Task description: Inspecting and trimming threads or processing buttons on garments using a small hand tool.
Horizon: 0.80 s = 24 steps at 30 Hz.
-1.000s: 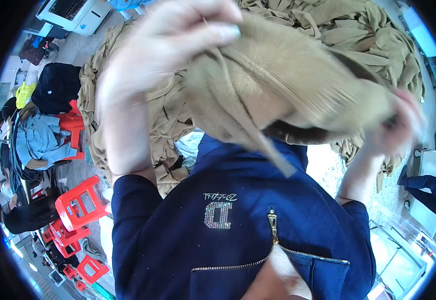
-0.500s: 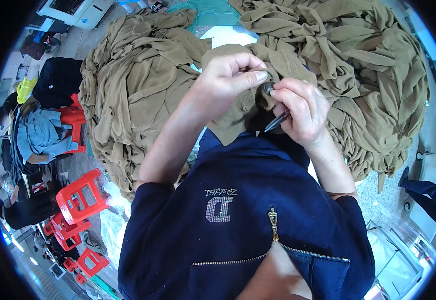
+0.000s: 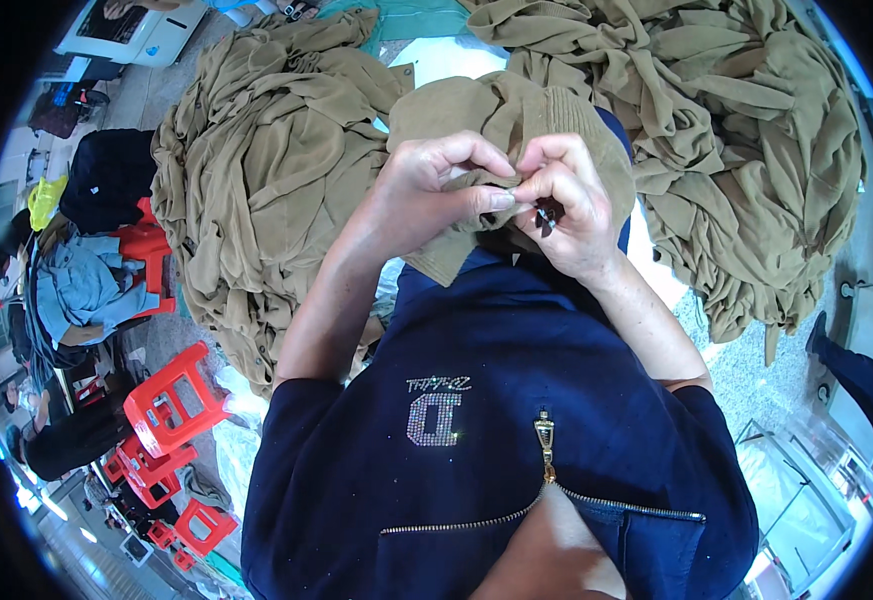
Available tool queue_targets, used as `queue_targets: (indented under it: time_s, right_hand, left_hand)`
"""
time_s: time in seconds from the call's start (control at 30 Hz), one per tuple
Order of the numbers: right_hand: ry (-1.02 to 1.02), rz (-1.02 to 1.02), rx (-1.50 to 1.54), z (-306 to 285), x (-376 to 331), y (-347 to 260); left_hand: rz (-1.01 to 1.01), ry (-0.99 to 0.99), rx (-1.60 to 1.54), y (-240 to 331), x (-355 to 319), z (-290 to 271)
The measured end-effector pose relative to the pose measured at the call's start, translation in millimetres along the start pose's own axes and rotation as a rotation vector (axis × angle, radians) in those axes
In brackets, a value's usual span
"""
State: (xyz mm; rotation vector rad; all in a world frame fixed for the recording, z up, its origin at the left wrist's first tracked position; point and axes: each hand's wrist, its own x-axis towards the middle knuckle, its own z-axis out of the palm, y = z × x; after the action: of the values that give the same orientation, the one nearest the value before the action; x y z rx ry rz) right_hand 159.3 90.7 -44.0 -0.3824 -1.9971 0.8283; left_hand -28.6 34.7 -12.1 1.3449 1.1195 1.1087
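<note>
A khaki knitted garment (image 3: 496, 115) lies bunched on my lap, over my dark blue zipped top (image 3: 516, 400). My left hand (image 3: 436, 190) pinches a fold of its edge between thumb and fingers. My right hand (image 3: 571, 205) meets it at the same spot and grips a small dark tool (image 3: 546, 214) against the cloth. The fingertips of both hands touch. What the tool's tip does is hidden by the fingers.
Big heaps of the same khaki garments lie to the left (image 3: 256, 190) and to the right (image 3: 746, 140). Red plastic stools (image 3: 171, 400) stand at lower left beside a pile of blue clothes (image 3: 81, 290). A white machine (image 3: 126, 30) sits at top left.
One second ago both hands held the garment lifted and spread close to the camera. They have lowered it to my lap and drawn together, pinching one spot on its edge.
</note>
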Motion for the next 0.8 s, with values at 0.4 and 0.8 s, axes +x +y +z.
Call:
queue_targets:
  time_s: [0.4, 0.8]
  right_hand:
    - [-0.051, 0.524, 0.279, 4, -5, 3]
    - [-0.489, 0.412, -0.445, -16, -8, 20]
  left_hand:
    - [0.291, 0.084, 0.481, -4, -7, 10]
    - [0.211, 0.251, 1.298, -32, -18, -10]
